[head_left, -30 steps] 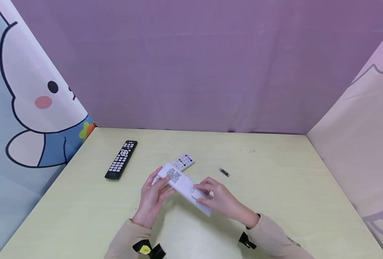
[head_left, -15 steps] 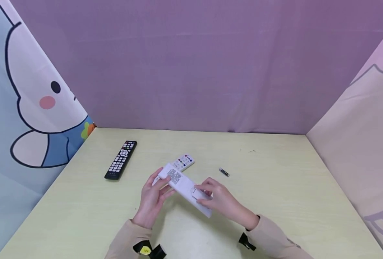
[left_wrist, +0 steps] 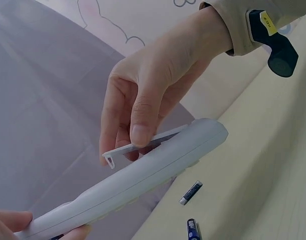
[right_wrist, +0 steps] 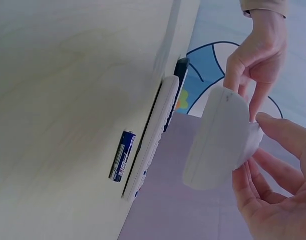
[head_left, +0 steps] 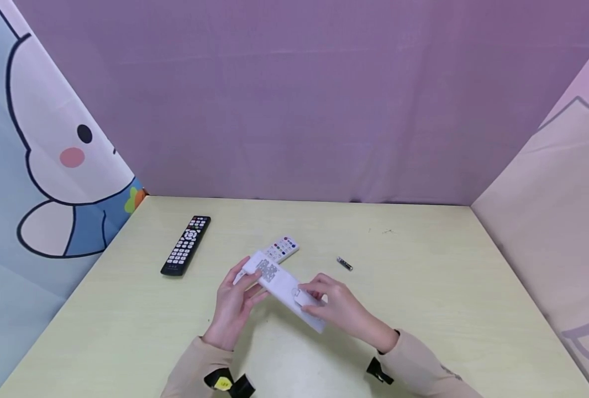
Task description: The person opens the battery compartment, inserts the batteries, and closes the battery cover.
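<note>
My left hand (head_left: 235,312) holds a white remote control (head_left: 282,287) by one end, above the table, its labelled back turned up. At the other end my right hand (head_left: 343,309) pinches the battery cover (head_left: 303,297) between thumb and fingers. In the left wrist view the cover (left_wrist: 120,150) stands tilted, its clip end raised off the remote's body (left_wrist: 142,170) and its other end close to the back. Fingers hide most of the battery compartment. The right wrist view shows the remote (right_wrist: 213,145) end-on, with the cover (right_wrist: 250,145) at the fingertips.
A second white remote (head_left: 285,247) lies behind the held one, partly hidden by it. A black remote (head_left: 187,246) is at the left. Right of centre lies a small battery (head_left: 345,264); the left wrist view shows a battery (left_wrist: 191,193) and another battery (left_wrist: 193,229).
</note>
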`<state>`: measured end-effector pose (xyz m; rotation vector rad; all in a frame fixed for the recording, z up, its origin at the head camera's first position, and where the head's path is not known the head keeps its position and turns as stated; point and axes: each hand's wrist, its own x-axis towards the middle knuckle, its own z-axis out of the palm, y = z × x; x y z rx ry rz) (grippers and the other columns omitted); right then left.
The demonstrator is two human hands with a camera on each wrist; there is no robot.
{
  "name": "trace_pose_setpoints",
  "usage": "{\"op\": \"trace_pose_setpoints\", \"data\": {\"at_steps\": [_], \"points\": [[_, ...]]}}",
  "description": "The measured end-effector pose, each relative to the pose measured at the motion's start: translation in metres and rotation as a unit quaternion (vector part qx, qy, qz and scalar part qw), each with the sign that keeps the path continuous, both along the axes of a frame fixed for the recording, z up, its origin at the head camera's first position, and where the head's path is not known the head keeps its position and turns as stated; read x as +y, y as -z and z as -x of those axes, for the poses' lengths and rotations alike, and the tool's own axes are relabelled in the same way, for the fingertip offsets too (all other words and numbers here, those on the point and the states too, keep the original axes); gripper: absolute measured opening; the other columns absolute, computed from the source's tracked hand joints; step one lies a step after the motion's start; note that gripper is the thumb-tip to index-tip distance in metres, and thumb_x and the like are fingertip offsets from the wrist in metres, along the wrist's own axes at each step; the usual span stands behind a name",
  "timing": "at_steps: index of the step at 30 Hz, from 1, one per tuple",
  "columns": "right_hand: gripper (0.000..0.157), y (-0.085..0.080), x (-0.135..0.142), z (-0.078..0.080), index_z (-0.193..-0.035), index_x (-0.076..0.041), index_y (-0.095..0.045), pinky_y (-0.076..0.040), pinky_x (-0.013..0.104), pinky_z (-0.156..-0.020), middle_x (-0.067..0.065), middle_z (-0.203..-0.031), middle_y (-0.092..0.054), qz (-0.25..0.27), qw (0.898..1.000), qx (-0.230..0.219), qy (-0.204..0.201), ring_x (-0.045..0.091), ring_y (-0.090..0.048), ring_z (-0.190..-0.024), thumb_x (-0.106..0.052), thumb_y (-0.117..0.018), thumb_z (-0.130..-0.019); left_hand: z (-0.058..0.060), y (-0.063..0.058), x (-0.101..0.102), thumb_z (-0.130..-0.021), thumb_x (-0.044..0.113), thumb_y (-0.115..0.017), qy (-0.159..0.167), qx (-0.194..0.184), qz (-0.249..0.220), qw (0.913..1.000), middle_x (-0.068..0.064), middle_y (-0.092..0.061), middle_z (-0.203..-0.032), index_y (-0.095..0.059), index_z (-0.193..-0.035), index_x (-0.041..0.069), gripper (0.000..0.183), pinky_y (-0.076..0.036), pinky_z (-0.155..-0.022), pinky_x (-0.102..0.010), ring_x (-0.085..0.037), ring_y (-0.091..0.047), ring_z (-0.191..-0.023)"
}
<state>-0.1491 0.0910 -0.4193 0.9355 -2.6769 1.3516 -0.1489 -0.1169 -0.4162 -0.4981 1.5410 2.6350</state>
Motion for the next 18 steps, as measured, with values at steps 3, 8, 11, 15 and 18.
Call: {"op": "trace_pose_setpoints", "data": {"at_steps": [3,8,11,15,18], "points": [[0.036,0.0001,0.0008,0.0006,-0.105,0.003,-0.062,-0.052,0.017,-0.068,0.002,-0.091,-0.055,-0.013,1.000,0.021,-0.005,0.013,-0.054,-0.080,-0.005,-0.071,-0.071,0.0001,0.0001,0.0004,-0.084,-0.003,-0.050,0.003,-0.002,0.002,1.0000,-0.009,-0.054,-0.109,-0.035,-0.133,0.011,0.052,-0.053,-0.077,-0.031,-0.021,-0.062,-0.085],[0.038,0.0023,0.0031,0.0018,-0.105,0.002,-0.063,-0.052,0.019,-0.072,0.005,-0.094,-0.053,-0.040,0.997,0.064,-0.014,0.015,-0.052,-0.085,-0.008,-0.073,-0.070,-0.0001,0.0003,0.0014,-0.085,-0.003,-0.049,0.007,0.000,0.004,1.0000,-0.013,-0.051,-0.115,-0.034,-0.133,0.010,0.052,-0.053,-0.078,-0.032,-0.020,-0.063,-0.085],[0.038,0.0043,0.0050,0.0019,-0.105,0.001,-0.063,-0.051,0.019,-0.074,0.006,-0.095,-0.053,-0.052,0.995,0.082,-0.018,0.016,-0.052,-0.086,-0.010,-0.073,-0.070,-0.0004,0.0004,0.0019,-0.085,-0.003,-0.049,0.007,-0.001,0.003,1.0000,-0.013,-0.050,-0.115,-0.035,-0.133,0.010,0.051,-0.053,-0.078,-0.032,-0.020,-0.063,-0.085],[0.039,0.0062,0.0068,0.0016,-0.105,0.000,-0.063,-0.051,0.018,-0.073,0.006,-0.095,-0.053,-0.062,0.991,0.112,-0.024,0.015,-0.051,-0.085,-0.011,-0.074,-0.069,-0.0003,0.0009,0.0023,-0.085,-0.003,-0.049,0.005,-0.002,0.002,1.0000,-0.013,-0.051,-0.114,-0.036,-0.132,0.010,0.051,-0.053,-0.076,-0.031,-0.020,-0.063,-0.084],[0.039,0.0060,0.0070,0.0012,-0.104,0.001,-0.063,-0.051,0.015,-0.071,0.006,-0.093,-0.054,-0.052,0.991,0.117,-0.027,0.014,-0.053,-0.083,-0.010,-0.074,-0.069,-0.0001,0.0011,0.0026,-0.085,-0.003,-0.049,0.005,-0.001,0.001,1.0000,-0.011,-0.052,-0.112,-0.036,-0.132,0.010,0.051,-0.054,-0.075,-0.030,-0.020,-0.063,-0.083]]}}
